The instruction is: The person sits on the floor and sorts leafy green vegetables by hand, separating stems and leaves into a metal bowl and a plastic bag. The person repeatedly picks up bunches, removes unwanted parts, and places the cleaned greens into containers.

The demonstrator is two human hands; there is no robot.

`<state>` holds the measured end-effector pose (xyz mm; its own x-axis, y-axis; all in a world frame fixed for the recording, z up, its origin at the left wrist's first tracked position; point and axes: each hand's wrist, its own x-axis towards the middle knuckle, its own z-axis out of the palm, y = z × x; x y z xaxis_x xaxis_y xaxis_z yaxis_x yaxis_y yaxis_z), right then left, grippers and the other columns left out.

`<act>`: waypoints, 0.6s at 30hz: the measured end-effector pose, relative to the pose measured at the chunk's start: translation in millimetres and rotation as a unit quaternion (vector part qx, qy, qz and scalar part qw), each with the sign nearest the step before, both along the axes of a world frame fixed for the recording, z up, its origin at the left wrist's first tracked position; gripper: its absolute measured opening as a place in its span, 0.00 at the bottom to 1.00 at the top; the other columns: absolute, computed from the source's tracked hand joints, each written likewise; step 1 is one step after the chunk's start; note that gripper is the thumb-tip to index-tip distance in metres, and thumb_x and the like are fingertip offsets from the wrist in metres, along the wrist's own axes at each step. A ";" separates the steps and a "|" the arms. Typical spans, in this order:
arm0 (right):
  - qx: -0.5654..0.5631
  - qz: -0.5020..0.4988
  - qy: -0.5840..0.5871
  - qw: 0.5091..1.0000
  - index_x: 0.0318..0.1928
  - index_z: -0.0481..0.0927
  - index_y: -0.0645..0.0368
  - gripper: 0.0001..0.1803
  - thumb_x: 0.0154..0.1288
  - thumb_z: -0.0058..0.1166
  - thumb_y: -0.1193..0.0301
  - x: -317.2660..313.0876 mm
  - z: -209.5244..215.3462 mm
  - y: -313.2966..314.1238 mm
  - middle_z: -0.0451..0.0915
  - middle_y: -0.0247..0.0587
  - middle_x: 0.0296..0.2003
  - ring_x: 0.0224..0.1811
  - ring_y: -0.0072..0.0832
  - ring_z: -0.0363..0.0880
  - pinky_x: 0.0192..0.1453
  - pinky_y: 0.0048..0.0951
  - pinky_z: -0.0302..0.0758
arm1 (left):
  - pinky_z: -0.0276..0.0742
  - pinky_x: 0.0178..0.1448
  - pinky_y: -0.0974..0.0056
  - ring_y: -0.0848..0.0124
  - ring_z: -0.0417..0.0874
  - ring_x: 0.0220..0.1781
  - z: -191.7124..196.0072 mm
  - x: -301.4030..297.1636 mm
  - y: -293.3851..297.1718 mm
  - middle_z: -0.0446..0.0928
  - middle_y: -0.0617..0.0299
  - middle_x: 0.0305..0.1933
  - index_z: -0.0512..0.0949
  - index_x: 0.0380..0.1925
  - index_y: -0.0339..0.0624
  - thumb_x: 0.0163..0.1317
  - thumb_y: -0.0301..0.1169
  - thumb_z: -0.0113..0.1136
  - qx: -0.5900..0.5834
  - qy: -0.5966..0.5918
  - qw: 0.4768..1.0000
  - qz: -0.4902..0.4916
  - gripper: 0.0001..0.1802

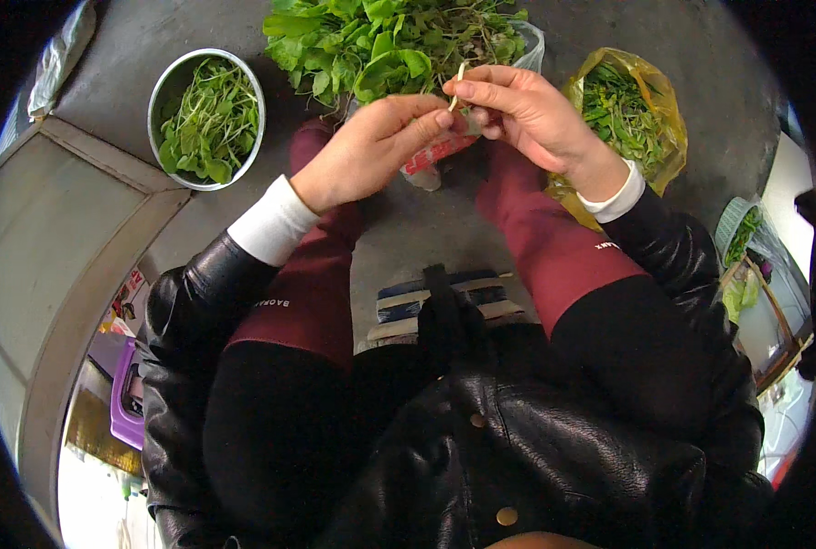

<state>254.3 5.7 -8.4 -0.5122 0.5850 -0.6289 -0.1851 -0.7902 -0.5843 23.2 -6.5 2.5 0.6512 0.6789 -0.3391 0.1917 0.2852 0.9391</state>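
Note:
Between my two hands is a short pale green stem (458, 84), pinched at both ends. The fingertips of my left hand (376, 146) close on its lower end. My right hand (531, 114) grips it higher up, between thumb and forefinger, with the other fingers curled. Just beyond my hands lies a big heap of leafy greens (362, 46) with tangled stems and roots, partly on a clear plastic bag with red print (440, 154). My hands cover part of that bag.
A round metal bowl (259, 119) of leafy sprigs stands at the left. On the right, a yellow plastic bag (669, 101) holds more greens. My maroon boots (554, 238) flank a striped cloth (403, 306). A framed glass panel (51, 265) borders the left; a pale green basket (730, 224) sits far right.

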 end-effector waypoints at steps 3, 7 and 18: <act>0.122 0.030 -0.063 0.990 0.44 0.88 0.56 0.09 0.69 0.64 0.65 -4.0 -0.7 -3.4 0.82 0.23 0.32 0.32 0.10 0.75 0.33 0.16 0.69 | 0.72 0.48 0.71 0.78 0.76 0.39 -5.8 -1.9 -4.1 0.78 0.67 0.36 0.79 0.41 0.37 0.78 0.39 0.48 -0.104 -0.009 0.995 0.007 0.17; 0.544 0.043 -0.217 0.809 0.40 0.87 0.62 0.05 0.64 0.65 0.75 -7.0 16.7 -9.6 0.86 0.35 0.34 0.35 0.23 0.83 0.42 0.23 0.79 | 0.71 0.47 0.71 0.77 0.74 0.37 -21.9 -15.4 -0.9 0.76 0.67 0.33 0.77 0.34 0.39 0.78 0.37 0.47 -0.206 -0.031 0.973 0.099 0.16; 0.239 0.089 -0.710 0.657 0.51 0.85 0.61 0.19 0.68 0.63 0.61 207.8 -18.5 -34.4 0.87 0.45 0.45 0.42 0.33 0.87 0.51 0.32 0.81 | 0.75 0.51 0.51 0.51 0.82 0.47 -67.8 -200.1 16.8 0.83 0.53 0.42 0.82 0.41 0.41 0.74 0.35 0.50 0.330 0.489 0.780 0.208 0.13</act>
